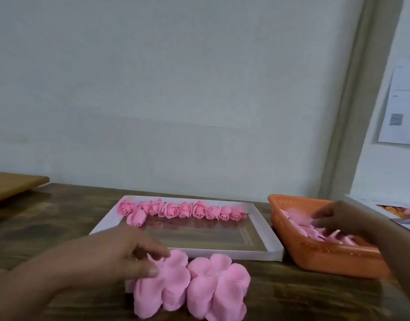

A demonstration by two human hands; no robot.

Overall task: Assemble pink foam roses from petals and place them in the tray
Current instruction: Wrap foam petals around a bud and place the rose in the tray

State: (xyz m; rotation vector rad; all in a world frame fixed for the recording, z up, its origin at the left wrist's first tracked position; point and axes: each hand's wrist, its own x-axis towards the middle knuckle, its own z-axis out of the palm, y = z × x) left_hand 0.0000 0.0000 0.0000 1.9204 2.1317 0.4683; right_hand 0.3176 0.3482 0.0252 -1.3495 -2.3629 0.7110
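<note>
Two flat pink foam petal pieces lie side by side on the wooden table near me, one on the left (163,283) and one on the right (219,287). My left hand (120,256) rests on the left piece, thumb and fingertips touching its top edge. Behind them is a white-rimmed tray (274,250) with a see-through bottom. A row of several finished pink roses (183,210) lines its far side. My right hand (336,217) reaches into the orange basket (324,258) among loose pink petals (301,228); motion blur hides its fingertips.
A brown board (12,185) sits at the table's far left. White boxes with orange and pink items (398,210) stand to the right of the basket. The wall is close behind the table, with a paper sheet (400,105) pinned at right.
</note>
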